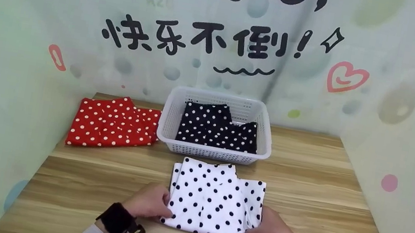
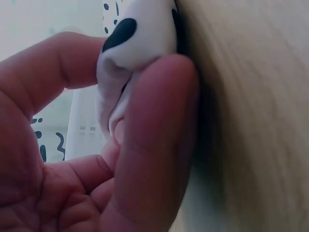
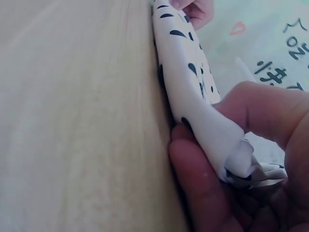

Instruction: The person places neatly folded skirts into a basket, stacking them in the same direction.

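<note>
A folded white cloth with black dots (image 1: pixel 206 199) lies at the front middle of the table. My left hand (image 1: pixel 150 201) pinches its near left corner, thumb on top and fingers beneath, as the left wrist view shows at the folded edge (image 2: pixel 145 38). At the near right corner my right hand (image 1: pixel 275 229) pinches the cloth the same way. In the right wrist view its thumb lies over the rolled edge (image 3: pixel 193 96) and the fingers (image 3: pixel 198 179) are under it, low against the wood.
Behind the cloth stands a white plastic basket (image 1: pixel 212 153) with a folded black white-dotted cloth (image 1: pixel 210 127) inside. Left of the basket lies a folded red white-dotted cloth (image 1: pixel 112 124). Printed wall sheets (image 1: pixel 213 80) enclose the wooden table (image 1: pixel 313 183) at the back and sides.
</note>
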`<state>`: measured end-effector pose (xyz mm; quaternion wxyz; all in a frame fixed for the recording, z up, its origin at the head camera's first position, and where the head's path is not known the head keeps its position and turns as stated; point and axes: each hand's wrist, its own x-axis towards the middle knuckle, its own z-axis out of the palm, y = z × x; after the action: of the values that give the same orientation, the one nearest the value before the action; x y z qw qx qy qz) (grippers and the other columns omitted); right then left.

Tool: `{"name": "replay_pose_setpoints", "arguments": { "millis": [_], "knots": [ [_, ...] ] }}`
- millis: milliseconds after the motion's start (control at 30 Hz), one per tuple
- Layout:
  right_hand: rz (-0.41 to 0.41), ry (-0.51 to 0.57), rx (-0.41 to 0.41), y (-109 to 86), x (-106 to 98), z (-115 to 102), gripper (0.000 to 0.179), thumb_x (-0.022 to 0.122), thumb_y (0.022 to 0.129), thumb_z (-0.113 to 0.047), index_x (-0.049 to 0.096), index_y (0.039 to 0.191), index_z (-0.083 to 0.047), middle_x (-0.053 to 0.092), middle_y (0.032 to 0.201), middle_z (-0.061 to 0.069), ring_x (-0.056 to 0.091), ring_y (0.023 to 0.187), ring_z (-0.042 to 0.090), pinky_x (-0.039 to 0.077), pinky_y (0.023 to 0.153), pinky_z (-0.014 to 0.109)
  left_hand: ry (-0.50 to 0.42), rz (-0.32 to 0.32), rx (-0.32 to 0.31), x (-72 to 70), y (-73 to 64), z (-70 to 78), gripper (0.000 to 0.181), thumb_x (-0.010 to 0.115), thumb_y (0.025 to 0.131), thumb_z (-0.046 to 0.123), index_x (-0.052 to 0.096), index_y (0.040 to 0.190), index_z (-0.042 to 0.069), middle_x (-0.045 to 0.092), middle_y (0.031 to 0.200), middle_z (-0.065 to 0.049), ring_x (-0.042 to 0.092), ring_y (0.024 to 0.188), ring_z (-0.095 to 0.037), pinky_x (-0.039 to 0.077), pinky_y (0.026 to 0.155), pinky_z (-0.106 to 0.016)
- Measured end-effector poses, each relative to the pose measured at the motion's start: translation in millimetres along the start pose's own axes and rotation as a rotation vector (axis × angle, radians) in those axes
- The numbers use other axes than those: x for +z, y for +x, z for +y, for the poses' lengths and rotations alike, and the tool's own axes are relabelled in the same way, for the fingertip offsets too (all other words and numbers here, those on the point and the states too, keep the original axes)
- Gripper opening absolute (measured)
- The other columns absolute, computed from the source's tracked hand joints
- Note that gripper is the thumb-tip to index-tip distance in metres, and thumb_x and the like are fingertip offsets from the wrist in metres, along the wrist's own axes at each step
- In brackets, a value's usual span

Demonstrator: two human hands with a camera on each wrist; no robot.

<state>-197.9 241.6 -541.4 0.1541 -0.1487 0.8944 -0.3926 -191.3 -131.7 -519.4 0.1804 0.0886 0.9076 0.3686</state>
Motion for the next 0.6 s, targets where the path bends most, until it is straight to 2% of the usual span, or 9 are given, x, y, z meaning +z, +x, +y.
{"name": "replay_pose_setpoints", "arguments": {
  "millis": [233, 333, 467, 600],
  "knots": [
    [-0.025, 0.112, 0.026, -2.9, -1.2, 2.5, 0.060, 0.085, 0.061, -0.010, 0.060, 0.115, -0.008, 0.066, 0.098, 0.006, 0.062, 0.085, 0.020, 0.052, 0.078, 0.030, -0.042, -0.008, -0.004, 1.7, 0.4, -3.4, 0.028, 0.084, 0.064, 0.020, 0.057, 0.063, 0.013, 0.057, 0.060, 0.003, 0.051, 0.052, -0.013, 0.044, 0.048, -0.026],
    [-0.022, 0.101, 0.029, -4.3, -2.0, 3.2, 0.067, 0.086, 0.060, -0.012, 0.058, 0.120, -0.007, 0.066, 0.102, 0.005, 0.061, 0.089, 0.019, 0.052, 0.082, 0.029, -0.054, -0.022, -0.004, 2.6, 0.7, -4.0, 0.028, 0.084, 0.064, 0.021, 0.058, 0.066, 0.013, 0.058, 0.064, 0.002, 0.052, 0.055, -0.014, 0.045, 0.050, -0.027],
    [-0.024, 0.121, 0.024, -5.8, -3.2, 5.0, 0.068, 0.086, 0.061, -0.013, 0.058, 0.123, -0.007, 0.066, 0.104, 0.005, 0.061, 0.091, 0.019, 0.051, 0.083, 0.028, -0.069, -0.011, 0.027, 3.8, 2.5, -3.7, 0.027, 0.080, 0.068, 0.023, 0.056, 0.067, 0.014, 0.056, 0.065, 0.004, 0.050, 0.055, -0.013, 0.044, 0.050, -0.026],
    [-0.067, 0.316, 0.028, -5.5, -4.9, 6.1, 0.072, 0.084, 0.067, -0.009, 0.053, 0.132, -0.003, 0.068, 0.113, 0.011, 0.065, 0.098, 0.024, 0.054, 0.089, 0.029, -0.162, 0.019, 0.030, 7.8, 7.6, -4.2, 0.028, 0.073, 0.076, 0.026, 0.050, 0.064, 0.017, 0.047, 0.059, 0.008, 0.042, 0.051, -0.009, 0.037, 0.047, -0.023]
  ]
}}
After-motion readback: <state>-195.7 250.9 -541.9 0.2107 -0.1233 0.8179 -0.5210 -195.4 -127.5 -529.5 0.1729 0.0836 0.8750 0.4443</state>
